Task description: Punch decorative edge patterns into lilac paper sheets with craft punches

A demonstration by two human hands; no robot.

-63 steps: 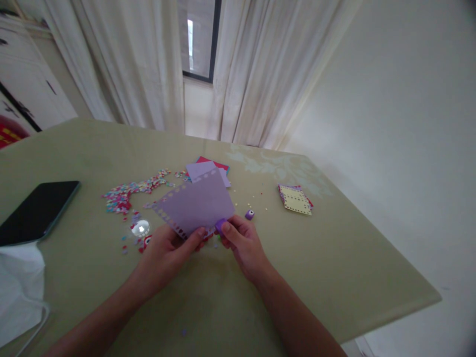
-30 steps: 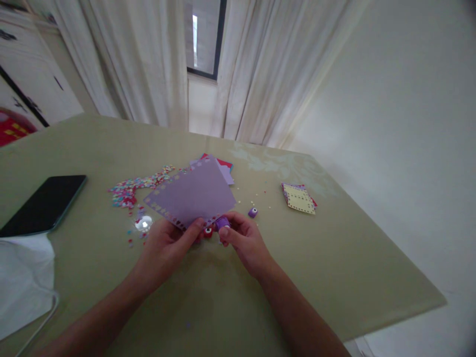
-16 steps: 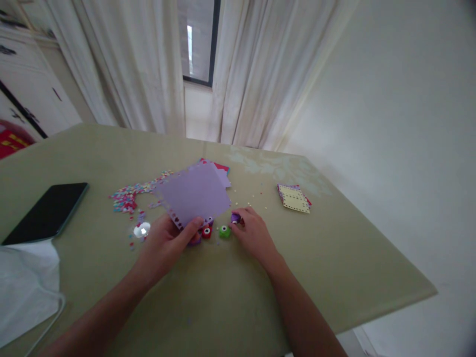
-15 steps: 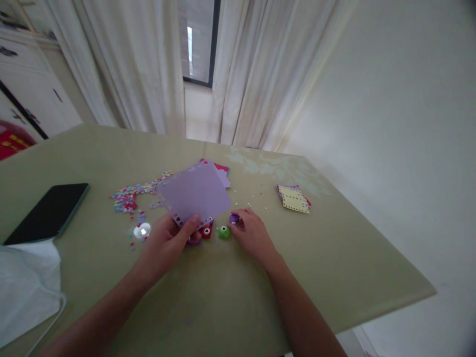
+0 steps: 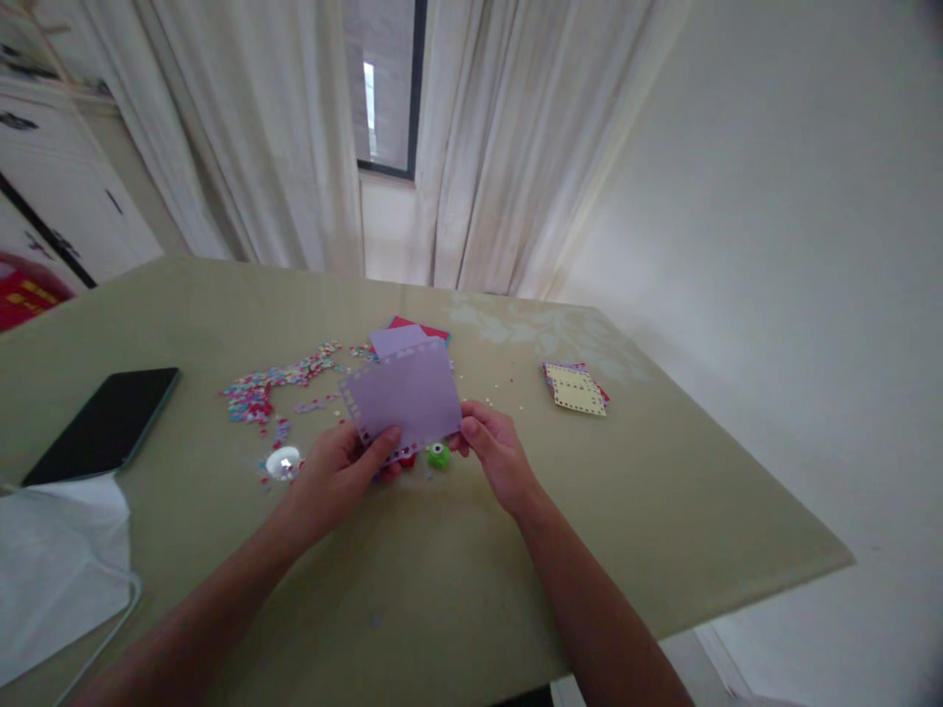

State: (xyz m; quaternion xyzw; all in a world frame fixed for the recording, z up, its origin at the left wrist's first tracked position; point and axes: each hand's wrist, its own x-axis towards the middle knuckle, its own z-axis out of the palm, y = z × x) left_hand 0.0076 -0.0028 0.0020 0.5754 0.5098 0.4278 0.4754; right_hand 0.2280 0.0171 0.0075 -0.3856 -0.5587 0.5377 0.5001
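A sheet of lilac paper [image 5: 405, 393], with small punched holes along its left and upper edges, is held up over the table. My left hand [image 5: 343, 481] is closed on its lower left part, thumb on top. At the lower right corner my right hand [image 5: 493, 447] pinches the sheet between thumb and fingers. A green craft punch [image 5: 438, 455] lies just below the paper, between the hands. Beside it a red craft punch [image 5: 408, 460] is partly covered by the sheet. No purple punch can be made out near my right hand.
Behind the held sheet lie more papers, lilac [image 5: 398, 340] and red [image 5: 419, 327]. Colourful paper confetti [image 5: 272, 383] spreads at left, near a shiny round object [image 5: 284, 462]. Punched cards [image 5: 579, 390] are stacked at right. A phone [image 5: 103, 422] and a white face mask [image 5: 63, 570] lie at left.
My right hand has let go of the purple punch and now grips the paper's right corner. The sheet has turned and shifted slightly right, uncovering more of the lilac paper behind.
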